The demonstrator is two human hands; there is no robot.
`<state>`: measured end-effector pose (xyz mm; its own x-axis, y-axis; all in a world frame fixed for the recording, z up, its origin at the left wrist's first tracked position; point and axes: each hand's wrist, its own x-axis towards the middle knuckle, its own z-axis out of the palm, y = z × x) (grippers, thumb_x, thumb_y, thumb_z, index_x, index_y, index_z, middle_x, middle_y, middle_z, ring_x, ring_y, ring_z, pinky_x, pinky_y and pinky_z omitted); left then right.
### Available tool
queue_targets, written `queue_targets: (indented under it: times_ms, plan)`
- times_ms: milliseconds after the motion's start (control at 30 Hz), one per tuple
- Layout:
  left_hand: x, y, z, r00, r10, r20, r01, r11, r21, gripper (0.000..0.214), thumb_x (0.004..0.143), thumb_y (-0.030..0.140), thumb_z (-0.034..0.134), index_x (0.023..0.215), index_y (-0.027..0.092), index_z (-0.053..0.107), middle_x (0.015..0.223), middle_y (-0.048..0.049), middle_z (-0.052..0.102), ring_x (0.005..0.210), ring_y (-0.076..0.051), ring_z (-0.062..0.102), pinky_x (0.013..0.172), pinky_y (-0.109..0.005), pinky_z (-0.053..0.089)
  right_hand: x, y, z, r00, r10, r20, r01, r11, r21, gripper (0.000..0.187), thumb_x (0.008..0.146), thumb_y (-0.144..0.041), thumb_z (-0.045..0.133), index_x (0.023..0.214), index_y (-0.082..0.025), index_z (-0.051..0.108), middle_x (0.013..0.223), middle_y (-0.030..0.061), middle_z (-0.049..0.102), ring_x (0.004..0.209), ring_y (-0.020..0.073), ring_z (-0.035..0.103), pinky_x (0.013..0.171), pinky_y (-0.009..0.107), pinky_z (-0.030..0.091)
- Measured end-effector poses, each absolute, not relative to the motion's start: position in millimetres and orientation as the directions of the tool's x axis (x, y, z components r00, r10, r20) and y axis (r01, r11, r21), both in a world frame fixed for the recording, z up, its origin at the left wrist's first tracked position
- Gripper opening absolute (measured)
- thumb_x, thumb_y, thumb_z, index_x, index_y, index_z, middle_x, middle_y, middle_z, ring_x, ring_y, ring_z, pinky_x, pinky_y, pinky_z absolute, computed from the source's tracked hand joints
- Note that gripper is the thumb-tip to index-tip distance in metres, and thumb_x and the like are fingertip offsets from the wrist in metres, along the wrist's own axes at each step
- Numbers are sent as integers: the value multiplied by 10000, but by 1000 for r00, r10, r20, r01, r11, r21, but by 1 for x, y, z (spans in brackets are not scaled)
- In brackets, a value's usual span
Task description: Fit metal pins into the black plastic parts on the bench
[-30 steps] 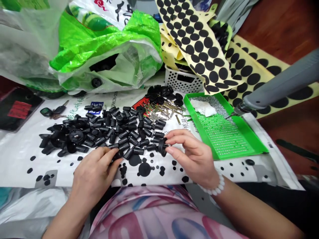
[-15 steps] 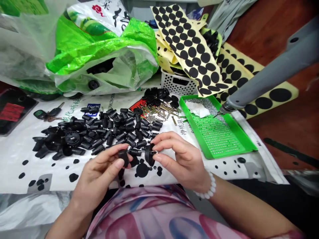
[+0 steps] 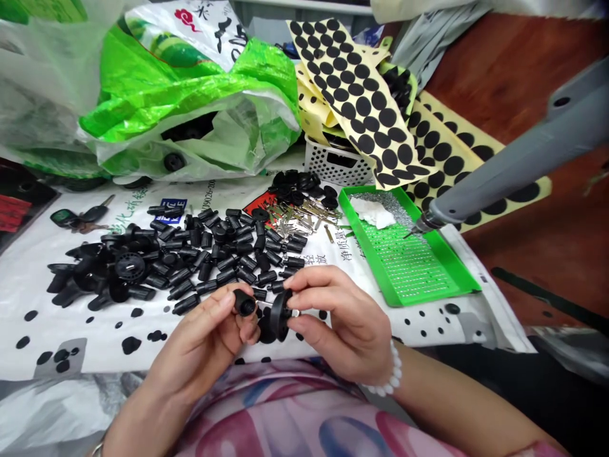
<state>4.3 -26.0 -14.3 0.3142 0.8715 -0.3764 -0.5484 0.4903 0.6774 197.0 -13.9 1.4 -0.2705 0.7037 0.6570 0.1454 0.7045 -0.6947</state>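
Left hand (image 3: 204, 346) pinches a black tube (image 3: 244, 303), right hand (image 3: 345, 317) pinches a black disc (image 3: 278, 317) from behind, probably so its blurry front's clear.

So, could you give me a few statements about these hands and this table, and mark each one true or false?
1. The left hand holds a black piece with an opening in its end. True.
2. The right hand holds nothing. False: it holds a round black part.
3. A crumpled white scrap lies in the green tray. True.
4. The white bead bracelet is on the left wrist. False: it is on the right wrist.
5. Neither hand holds the grey tool. True.
6. Keys lie to the right of the green tray. False: they lie to its left.
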Motion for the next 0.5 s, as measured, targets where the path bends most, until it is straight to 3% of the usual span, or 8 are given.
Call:
queue_targets:
  times_ms: [200, 500]
  plan:
    - [4, -30, -15, 299, 856, -422, -538, 516, 666, 215, 713, 328, 729, 859, 173, 698, 635, -6, 612, 578, -107, 563, 567, -206, 496, 200, -8, 8, -466, 547, 695, 260, 836, -484, 74, 854, -148, 560, 913, -130, 600, 946, 122, 652, 846, 174, 629, 746, 331, 540]
    - [2, -32, -15, 350, 810, -470, -523, 585, 620, 214, 700, 310, 739, 849, 168, 679, 632, -3, 606, 548, -94, 555, 556, -208, 497, 205, -5, 6, -593, 332, 733, 233, 943, -239, 108, 868, -117, 516, 895, -102, 620, 915, 108, 689, 785, 156, 612, 780, 333, 525]
